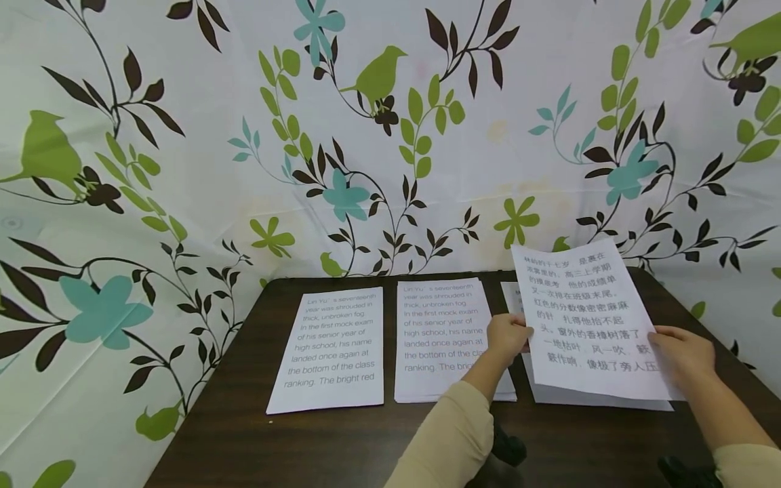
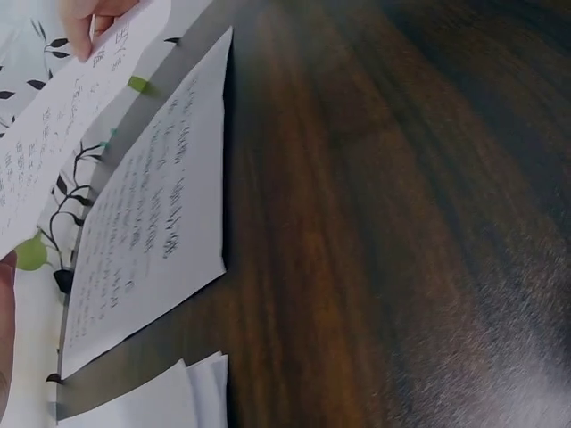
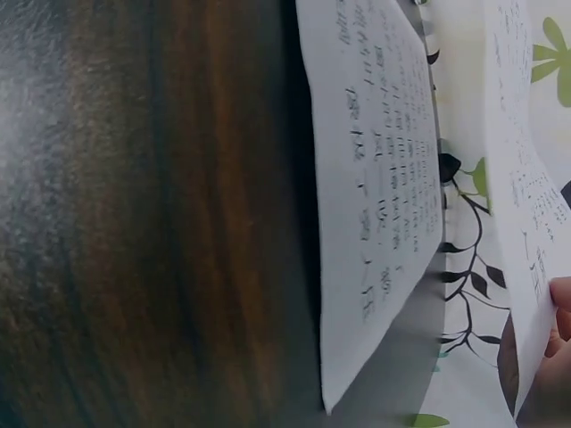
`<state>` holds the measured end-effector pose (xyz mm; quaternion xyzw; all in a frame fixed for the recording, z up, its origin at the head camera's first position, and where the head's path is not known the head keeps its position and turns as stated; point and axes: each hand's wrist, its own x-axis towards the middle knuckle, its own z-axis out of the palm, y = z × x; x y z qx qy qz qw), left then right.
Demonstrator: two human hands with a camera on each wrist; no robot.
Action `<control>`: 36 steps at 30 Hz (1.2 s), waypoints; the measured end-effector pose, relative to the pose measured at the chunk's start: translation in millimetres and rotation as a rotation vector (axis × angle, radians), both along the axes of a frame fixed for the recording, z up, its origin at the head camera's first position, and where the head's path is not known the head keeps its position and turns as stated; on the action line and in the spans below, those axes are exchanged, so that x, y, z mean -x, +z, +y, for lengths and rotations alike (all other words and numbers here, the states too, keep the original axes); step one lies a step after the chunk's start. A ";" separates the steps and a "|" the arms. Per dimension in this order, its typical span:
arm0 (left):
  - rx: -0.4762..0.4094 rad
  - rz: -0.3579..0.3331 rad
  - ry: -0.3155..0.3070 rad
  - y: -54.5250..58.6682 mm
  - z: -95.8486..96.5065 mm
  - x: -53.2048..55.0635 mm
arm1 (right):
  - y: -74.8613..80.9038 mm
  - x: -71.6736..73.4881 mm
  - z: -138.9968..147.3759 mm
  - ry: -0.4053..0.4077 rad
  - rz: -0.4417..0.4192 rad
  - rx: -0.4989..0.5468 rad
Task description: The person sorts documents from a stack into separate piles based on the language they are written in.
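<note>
A white sheet of printed paper (image 1: 586,318) with Chinese text is held up and tilted above the right part of the table. My left hand (image 1: 508,337) pinches its left edge, while my right hand (image 1: 685,354) pinches the right edge lower down. Beneath lies another paper (image 2: 161,205) with print, flat on the table and partly covered in the head view. From the right wrist, the raised sheet (image 3: 517,169) appears curved, with right-hand fingers (image 3: 560,312) at its edge.
Two piles of English-printed paper lie to the left: one pile (image 1: 332,352) farther left, another pile (image 1: 436,339) in the middle, partly behind my left forearm. The dark wooden table (image 1: 244,447) ends at a patterned cloth (image 1: 390,156) hanging behind it.
</note>
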<state>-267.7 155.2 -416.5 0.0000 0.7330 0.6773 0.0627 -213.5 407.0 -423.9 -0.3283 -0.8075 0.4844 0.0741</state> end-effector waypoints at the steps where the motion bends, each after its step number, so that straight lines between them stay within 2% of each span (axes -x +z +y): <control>1: 0.002 0.000 0.001 -1.7 0.9 -0.3 | -1.2 0.1 0.2 0.003 0.001 0.002; 7: 0.019 -0.014 0.006 -10.8 2.9 -3.9 | -14.2 -0.2 -3.2 0.006 0.004 0.003; 15: 0.047 -0.009 -0.021 -18.9 0.5 -5.9 | -29.7 3.3 -9.0 -0.015 -0.003 0.008; 26: 0.065 -0.068 -0.029 -30.6 -7.2 -5.6 | -39.6 10.7 -12.9 -0.058 -0.012 -0.018; 36: 0.052 -0.077 -0.053 -35.4 -6.6 -10.2 | -46.3 12.9 -9.8 -0.052 -0.043 -0.077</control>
